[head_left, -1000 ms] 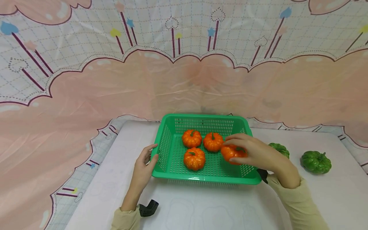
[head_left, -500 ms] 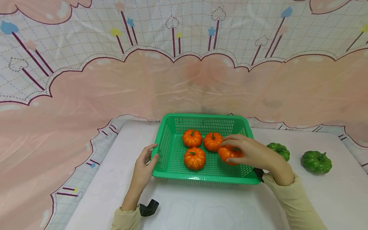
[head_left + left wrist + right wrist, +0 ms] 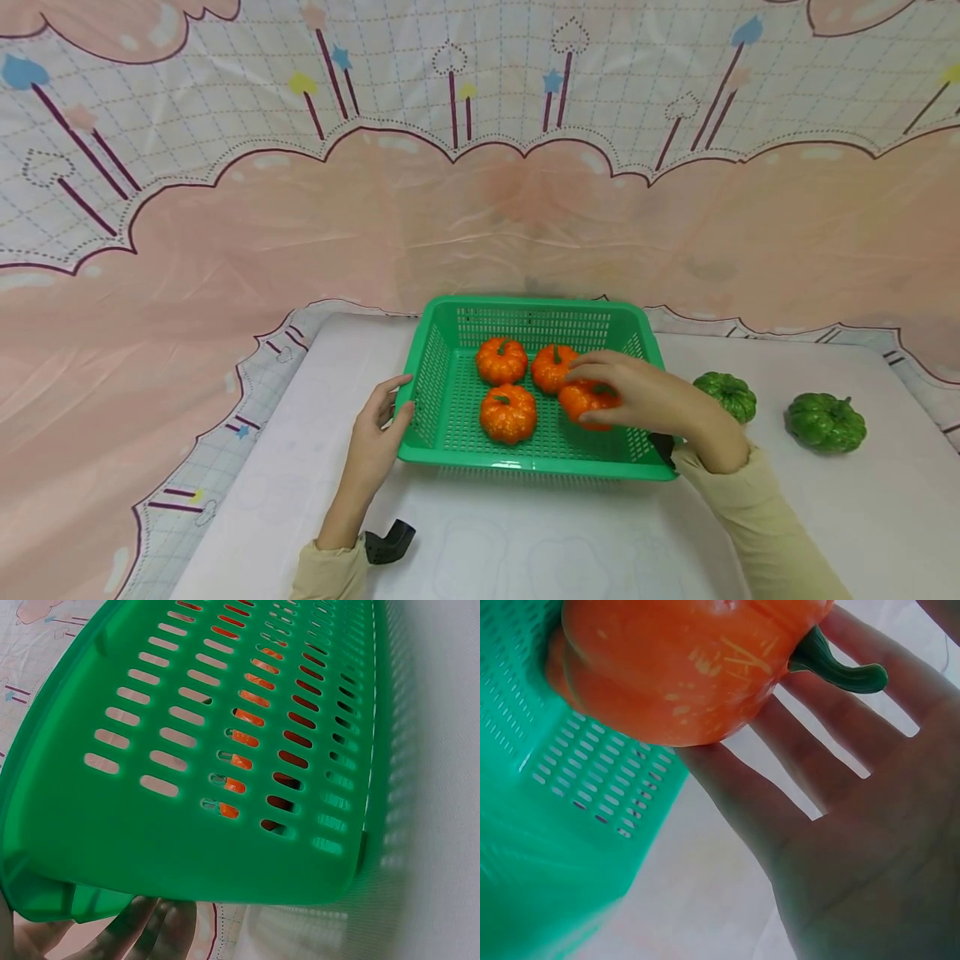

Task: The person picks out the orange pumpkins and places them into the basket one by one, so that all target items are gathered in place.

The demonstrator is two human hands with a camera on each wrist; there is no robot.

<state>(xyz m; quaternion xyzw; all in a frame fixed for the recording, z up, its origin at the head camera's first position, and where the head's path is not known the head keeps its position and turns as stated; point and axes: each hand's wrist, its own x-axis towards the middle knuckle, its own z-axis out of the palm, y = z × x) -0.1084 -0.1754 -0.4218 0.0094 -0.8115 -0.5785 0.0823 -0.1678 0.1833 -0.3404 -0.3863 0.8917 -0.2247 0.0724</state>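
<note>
A green plastic basket (image 3: 536, 469) with slotted walls stands on the table. My left hand (image 3: 377, 427) grips its left rim; in the left wrist view the fingertips show beneath the basket's wall (image 3: 135, 832). Inside, my right hand (image 3: 651, 395) holds a small orange pumpkin (image 3: 585, 403) between fingers and thumb, toward the basket's right half. Its dark green stem (image 3: 844, 669) points at the palm in the right wrist view. Three more orange pumpkins lie on the basket floor: one back left (image 3: 502, 361), one front left (image 3: 508, 414), and one back middle (image 3: 551, 369), partly covered by my fingers.
Two green pumpkins, a nearer one (image 3: 726, 396) and a farther one (image 3: 825, 422), lie on the white table (image 3: 540, 542) right of the basket. Behind the table hangs a pink and white patterned cloth (image 3: 480, 225). Black wrist mounts (image 3: 389, 542) stick out from the sleeves.
My right hand has moved left with the orange pumpkin, bringing it closer to the other pumpkins. The left hand and the basket have stayed in place.
</note>
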